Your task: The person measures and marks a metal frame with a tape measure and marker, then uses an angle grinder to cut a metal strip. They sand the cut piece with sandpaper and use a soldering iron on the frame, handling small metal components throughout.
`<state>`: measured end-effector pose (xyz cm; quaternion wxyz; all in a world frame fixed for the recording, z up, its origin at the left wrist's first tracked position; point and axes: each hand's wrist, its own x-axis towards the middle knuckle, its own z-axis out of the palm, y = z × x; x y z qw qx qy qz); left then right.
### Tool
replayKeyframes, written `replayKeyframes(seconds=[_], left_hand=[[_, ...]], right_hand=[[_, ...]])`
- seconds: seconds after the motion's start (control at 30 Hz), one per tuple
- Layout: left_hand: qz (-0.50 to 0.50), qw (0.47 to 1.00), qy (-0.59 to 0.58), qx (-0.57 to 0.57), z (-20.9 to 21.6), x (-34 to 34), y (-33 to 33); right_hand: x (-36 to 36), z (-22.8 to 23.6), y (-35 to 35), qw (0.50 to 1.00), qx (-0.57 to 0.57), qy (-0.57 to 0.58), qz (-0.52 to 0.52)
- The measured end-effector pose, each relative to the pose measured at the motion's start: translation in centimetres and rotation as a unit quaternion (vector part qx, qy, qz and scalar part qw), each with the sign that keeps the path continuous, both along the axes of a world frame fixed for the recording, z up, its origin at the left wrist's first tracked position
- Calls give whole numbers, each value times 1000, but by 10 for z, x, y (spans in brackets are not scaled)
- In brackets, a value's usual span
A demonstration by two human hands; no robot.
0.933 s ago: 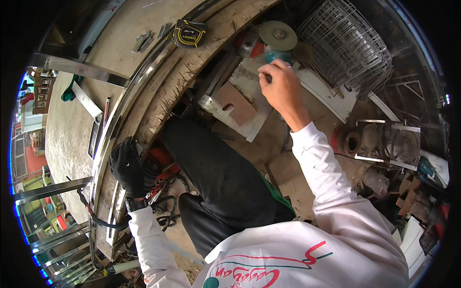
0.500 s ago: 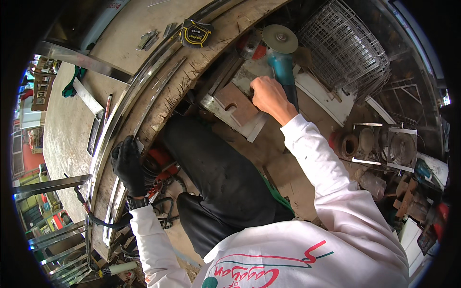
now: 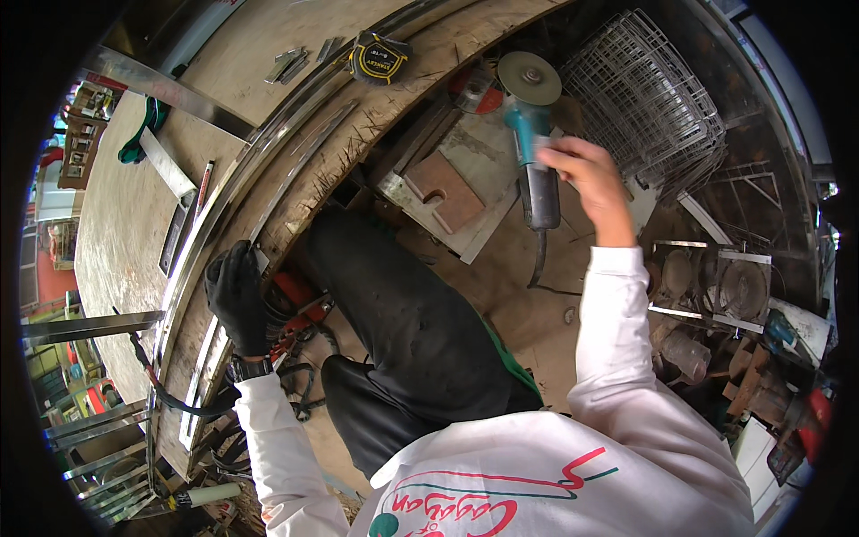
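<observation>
My left hand (image 3: 238, 300), in a black glove, is closed at the near edge of the curved wooden workbench (image 3: 116, 259). A small pale metal piece (image 3: 260, 259) shows at its fingertips; the rest of the grip is hidden. Beside it, long shiny metal strips (image 3: 208, 215) run along the bench edge. My bare right hand (image 3: 586, 174) is over the teal and black angle grinder (image 3: 540, 183), its fingers stretched toward the body and slightly blurred. Whether they touch it I cannot tell. The grinder lies with its round disc (image 3: 529, 79) pointing away from me.
On the bench lie a tape measure (image 3: 378, 57), small metal offcuts (image 3: 287, 65), a pencil (image 3: 205, 182) and a square (image 3: 170, 170). A notched wooden block (image 3: 445, 191) rests on a board below. Wire racks (image 3: 640, 94) stand at the far right. A cable (image 3: 540, 259) trails from the grinder.
My right hand has moved right from beside the notched block to the grinder, its curled fingers now extended. The grinder's handle has come into fuller view. My left hand stays at the bench edge.
</observation>
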<state>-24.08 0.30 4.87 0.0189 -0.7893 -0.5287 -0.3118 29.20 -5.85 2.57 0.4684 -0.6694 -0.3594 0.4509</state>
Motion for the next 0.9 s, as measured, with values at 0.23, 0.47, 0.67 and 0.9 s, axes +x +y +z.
replayKeyframes(seconds=[0.23, 0.47, 0.67, 0.9], left_hand=[[7, 999, -31, -8, -10, 0, 1], [23, 999, 33, 22, -8, -2, 1], [23, 1000, 20, 6, -8, -2, 1], [15, 1000, 9, -13, -10, -10, 1]], right_hand=[[59, -58, -65, 958, -81, 274, 10], [39, -58, -57, 961, -82, 263, 13], [7, -52, -45, 961, -68, 267, 16], [-2, -41, -52, 950, -59, 307, 7]])
